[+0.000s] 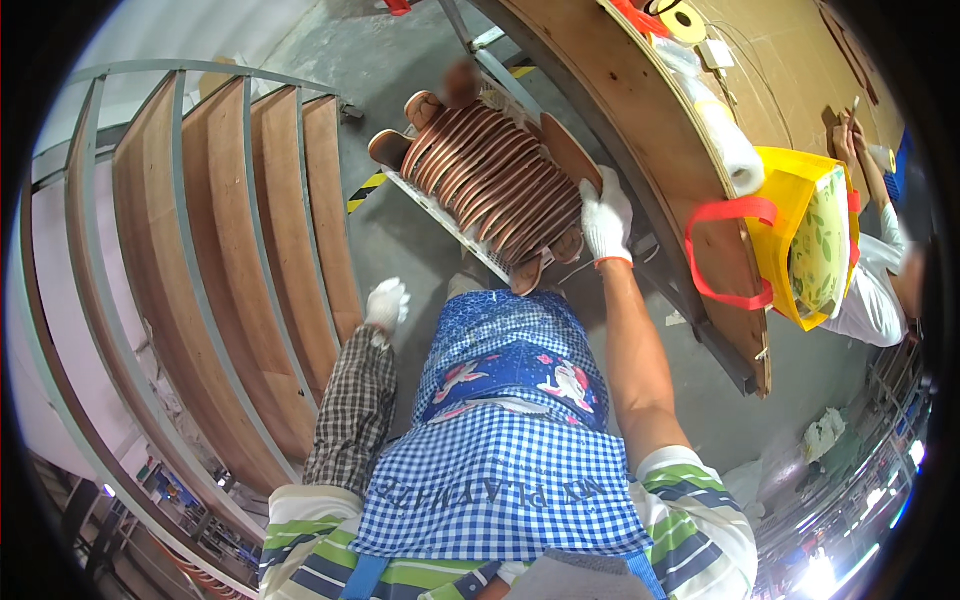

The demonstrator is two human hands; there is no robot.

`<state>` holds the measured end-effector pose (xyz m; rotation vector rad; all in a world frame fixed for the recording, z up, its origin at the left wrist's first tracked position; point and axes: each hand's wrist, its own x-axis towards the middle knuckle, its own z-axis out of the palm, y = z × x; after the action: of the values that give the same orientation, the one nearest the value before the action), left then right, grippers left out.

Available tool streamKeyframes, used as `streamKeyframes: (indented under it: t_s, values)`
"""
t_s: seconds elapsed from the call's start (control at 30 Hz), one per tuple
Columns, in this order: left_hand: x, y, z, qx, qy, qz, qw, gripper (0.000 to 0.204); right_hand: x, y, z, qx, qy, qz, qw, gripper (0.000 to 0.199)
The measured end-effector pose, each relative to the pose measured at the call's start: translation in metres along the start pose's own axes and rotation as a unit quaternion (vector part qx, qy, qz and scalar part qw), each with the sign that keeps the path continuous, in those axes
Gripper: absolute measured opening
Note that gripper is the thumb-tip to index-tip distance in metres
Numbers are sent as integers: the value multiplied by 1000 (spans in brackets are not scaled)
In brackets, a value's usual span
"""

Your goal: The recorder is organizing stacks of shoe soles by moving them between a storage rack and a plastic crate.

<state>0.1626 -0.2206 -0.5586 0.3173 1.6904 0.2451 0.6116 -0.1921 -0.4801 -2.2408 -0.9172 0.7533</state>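
A white plastic crate (432,212) holds a tight row of brown, sole-shaped pieces (490,175) with pale edges, which look like shoe soles. At the crate's right side, my right hand (607,218), in a white knit glove, grips the edge of one brown shoe sole (570,152) lying along the row. My left hand (387,303), gloved in white too, is held out low on the left with its fingers apart and nothing in them. It is nearest the wooden rack, away from the crate.
To the left stands a metal rack with wooden shelves (215,250). A wooden workbench (660,130) curves along the right, carrying a plastic-wrapped roll (735,150) and yellow tape (684,22). A yellow bag (775,235) with red handles is at its edge. Another person's hands (848,138) are beyond it.
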Motion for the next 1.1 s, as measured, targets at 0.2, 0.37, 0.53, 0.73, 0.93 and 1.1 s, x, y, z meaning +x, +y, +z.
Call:
streamKeyframes:
  t_s: [0.2,0.37,0.53,0.73,0.93,1.1]
  values:
    - [-48,-95,-67,188,-17,-101,977,12,52,1,32,-197,-150,26,969,37]
    - [-102,-204,-84,-67,95,-270,956,23,78,-26,67,-228,-153,8,962,26]
    - [-146,-294,-59,339,-12,-14,940,25,99,-6,84,-273,-136,9,952,29]
    - [-144,-318,-67,594,-22,166,787,30,147,2,99,-244,-103,5,964,33]
    - [-138,-189,-39,84,98,5,992,16,127,-25,97,-262,-237,-80,932,31]
    - [-124,-120,-44,-106,126,-14,986,21,111,2,92,-244,-137,-56,958,28]
